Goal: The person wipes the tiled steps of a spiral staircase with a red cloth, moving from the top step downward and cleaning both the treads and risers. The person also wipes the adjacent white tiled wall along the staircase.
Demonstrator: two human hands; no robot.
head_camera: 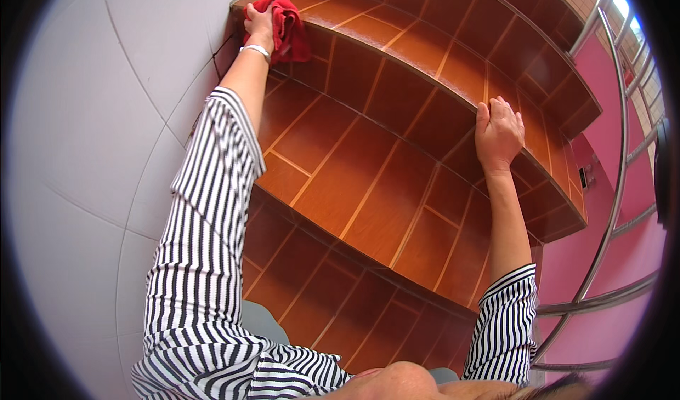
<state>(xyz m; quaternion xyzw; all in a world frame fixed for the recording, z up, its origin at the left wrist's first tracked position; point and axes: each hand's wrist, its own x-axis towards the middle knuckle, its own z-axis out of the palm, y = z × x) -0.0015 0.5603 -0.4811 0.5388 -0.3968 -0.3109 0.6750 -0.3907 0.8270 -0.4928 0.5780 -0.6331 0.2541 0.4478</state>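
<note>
In my left hand (258, 25) is a red cloth (287, 28), bunched at the left end of a stair step, by the wall. Part of the cloth hangs over the step's front edge onto the riser (350, 71). My right hand (499, 132) lies on the front edge of the same step (419, 49), farther right, palm down with nothing in it. Its thumb stands apart from the fingers. The step has reddish-brown tiles with pale joints, and its surface looks shiny, perhaps wet, along the edge.
A white tiled wall (79, 150) borders the stairs on the left. Metal railings (619, 177) run along the right, before a pink wall (600, 262). A lower step (366, 171) lies nearer me, and another step rises beyond. My knee (263, 317) shows at the bottom.
</note>
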